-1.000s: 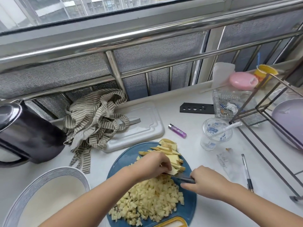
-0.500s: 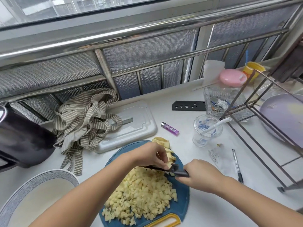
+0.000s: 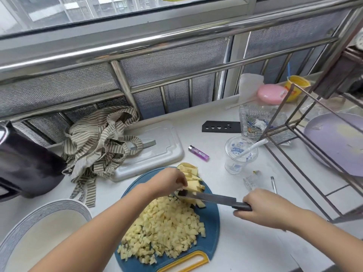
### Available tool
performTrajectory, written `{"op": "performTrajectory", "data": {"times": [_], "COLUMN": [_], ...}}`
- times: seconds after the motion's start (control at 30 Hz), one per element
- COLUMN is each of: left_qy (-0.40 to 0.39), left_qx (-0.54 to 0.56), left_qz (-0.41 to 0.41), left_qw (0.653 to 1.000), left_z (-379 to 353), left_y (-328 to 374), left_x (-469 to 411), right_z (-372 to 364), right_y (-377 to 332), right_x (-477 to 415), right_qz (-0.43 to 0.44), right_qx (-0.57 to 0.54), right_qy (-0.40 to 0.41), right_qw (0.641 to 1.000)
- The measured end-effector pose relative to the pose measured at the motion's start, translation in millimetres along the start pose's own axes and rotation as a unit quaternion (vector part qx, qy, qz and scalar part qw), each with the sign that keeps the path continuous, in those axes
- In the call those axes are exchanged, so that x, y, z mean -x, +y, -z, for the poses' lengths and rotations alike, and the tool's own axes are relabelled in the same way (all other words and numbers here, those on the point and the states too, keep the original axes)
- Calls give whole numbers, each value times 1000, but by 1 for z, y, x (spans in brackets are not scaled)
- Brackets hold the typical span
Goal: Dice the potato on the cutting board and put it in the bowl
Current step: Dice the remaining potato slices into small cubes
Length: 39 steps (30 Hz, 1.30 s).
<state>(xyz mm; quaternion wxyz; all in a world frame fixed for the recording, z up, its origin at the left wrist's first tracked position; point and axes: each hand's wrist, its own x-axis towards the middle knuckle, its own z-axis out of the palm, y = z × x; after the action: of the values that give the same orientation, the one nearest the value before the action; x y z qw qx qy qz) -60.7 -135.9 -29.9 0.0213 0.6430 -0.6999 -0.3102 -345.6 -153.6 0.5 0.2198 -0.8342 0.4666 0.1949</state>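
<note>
Here, a person dices a potato on a round blue cutting board [image 3: 213, 222] at a window-side worktop [image 3: 245, 242]. The uncut potato strips [image 3: 191, 179] lie bunched at the board's far edge. The left hand [image 3: 169, 180] curls over them, fingertips pinning the stack so that it cannot slide under the blade. The right hand [image 3: 261, 207] is closed round the dark handle of a knife [image 3: 212, 197], whose blade lies across the near end of the strips, point toward the left hand. Whether the edge is through the potato or only resting on it cannot be told.

Nearer the camera, a heap of diced potato [image 3: 167, 226] covers most of the board, clear of the cutting line. This suggests the dicing is almost done, with only the last strips left. The bowl [image 3: 49, 208], white with a patterned blue-grey rim, stands just beside the board on the person's left. It shows no potato in the part in view; placed there, it is in easy reach for scraping the dice over.

Beyond the board lie a white plastic tray [image 3: 163, 148], with a striped cloth [image 3: 98, 138] heaped on its left end, and a purple lighter [image 3: 198, 153]. A clear plastic cup [image 3: 238, 156] and a pen [image 3: 273, 184] sit to the right, near the foot of a metal rack [image 3: 306, 154] with a lilac plate [image 3: 337, 142]. A dark kettle [image 3: 25, 163] stands at far left.
</note>
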Motion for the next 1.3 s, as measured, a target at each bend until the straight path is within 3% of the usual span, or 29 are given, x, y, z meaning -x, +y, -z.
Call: {"op": "performTrajectory", "data": {"times": [0.17,0.4,0.5,0.7,0.83,1.03,1.2,1.3], "left_qy": [43,-5,-49,31,33,84,9,63], "left_qx": [31,171,160,152,124,47,-23,-8], "left_qz": [18,20,19,32,54,101,125,138], "left_qw": [998,985,986,987,990,990,992,988], "left_z": [3,11,14,8,6,3,-16,-11], "left_y": [-3,17,22,20,20,-6,-37,-48], "left_x": [11,20,23,20,13,21,44,45], "right_z": [6,1,6,18,18,-2,-21,-27], "right_y": [17,3,0,3,6,21,27,13], "right_x": [14,0,-3,-5,-6,-3,3,-2], "right_qz": [-24,47,68,71,73,5,-66,-83], "right_qx": [-75,22,47,84,85,-8,-146,-197], "right_qy": [-5,14,25,51,58,51,52,59], "right_qw": [997,999,996,993,992,999,986,975]}}
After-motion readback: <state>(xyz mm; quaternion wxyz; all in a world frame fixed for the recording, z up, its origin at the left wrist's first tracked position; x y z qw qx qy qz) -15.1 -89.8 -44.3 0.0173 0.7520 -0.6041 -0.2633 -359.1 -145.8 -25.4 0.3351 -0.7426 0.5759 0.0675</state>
